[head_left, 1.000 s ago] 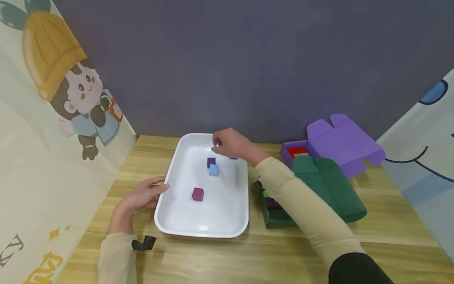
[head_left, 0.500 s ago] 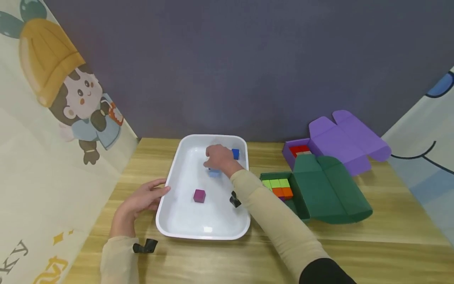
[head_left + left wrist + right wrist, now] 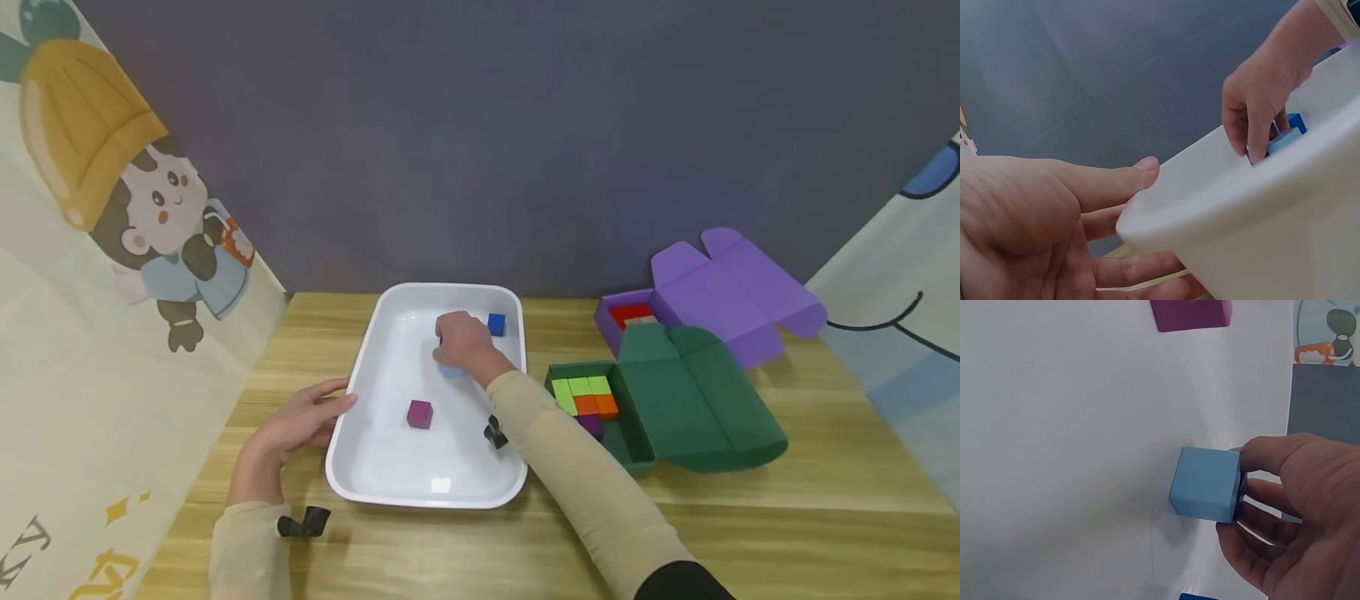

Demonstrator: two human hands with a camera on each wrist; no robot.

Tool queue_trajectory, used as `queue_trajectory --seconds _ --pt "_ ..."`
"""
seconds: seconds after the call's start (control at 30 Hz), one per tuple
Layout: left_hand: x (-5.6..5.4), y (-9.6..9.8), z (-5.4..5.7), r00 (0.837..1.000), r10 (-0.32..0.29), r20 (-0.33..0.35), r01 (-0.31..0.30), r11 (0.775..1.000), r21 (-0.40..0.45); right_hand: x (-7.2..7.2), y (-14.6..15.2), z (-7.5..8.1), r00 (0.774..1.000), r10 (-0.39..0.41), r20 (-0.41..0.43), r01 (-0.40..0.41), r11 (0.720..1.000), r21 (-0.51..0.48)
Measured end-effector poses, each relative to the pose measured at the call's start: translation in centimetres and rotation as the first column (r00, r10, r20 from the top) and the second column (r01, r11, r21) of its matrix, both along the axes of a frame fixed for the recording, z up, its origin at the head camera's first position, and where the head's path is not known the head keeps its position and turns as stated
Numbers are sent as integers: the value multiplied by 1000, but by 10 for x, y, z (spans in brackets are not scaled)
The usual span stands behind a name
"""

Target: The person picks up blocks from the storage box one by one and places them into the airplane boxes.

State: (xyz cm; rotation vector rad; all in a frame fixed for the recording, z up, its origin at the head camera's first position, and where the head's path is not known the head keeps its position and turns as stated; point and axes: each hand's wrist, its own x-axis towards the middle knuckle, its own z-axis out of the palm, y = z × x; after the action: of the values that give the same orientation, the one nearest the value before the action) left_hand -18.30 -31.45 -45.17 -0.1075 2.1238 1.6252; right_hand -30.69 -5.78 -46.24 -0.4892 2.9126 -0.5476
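My left hand (image 3: 303, 417) grips the left side of the white tray (image 3: 427, 493), thumb over the rim and fingers beneath it on the outside. Inside the tray my right hand (image 3: 465, 340) reaches down with thumb and fingers pinching a dark purple cube (image 3: 1243, 485). Most of that cube is hidden behind a light blue cube (image 3: 1205, 484), which stands close against it. A magenta cube (image 3: 420, 414) lies nearer the front of the tray. Toward the back right corner sits a blue cube (image 3: 497, 324).
Right of the tray is an open green box (image 3: 643, 464) with lime, orange and purple blocks inside. An open purple box (image 3: 609, 323) with red and beige blocks stands behind it. A dark wall panel (image 3: 480, 150) rises at the table's back edge.
My right hand has come from the tray's back right down to the dark purple cube and pinches it; the blue cube now shows fully. My left hand stays on the rim.
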Motion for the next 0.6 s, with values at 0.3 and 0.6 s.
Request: queue_trajectory --seconds 0.3,0.6 --pt "-1 1 1 1000 5 -1 -5 1000 -5 4 3 5 998 -46 -35 40 988 -146" --pt "2 1 1 1000 22 13 -22 1000 -6 33 -2 41 968 -21 -251 -45 967 -253"
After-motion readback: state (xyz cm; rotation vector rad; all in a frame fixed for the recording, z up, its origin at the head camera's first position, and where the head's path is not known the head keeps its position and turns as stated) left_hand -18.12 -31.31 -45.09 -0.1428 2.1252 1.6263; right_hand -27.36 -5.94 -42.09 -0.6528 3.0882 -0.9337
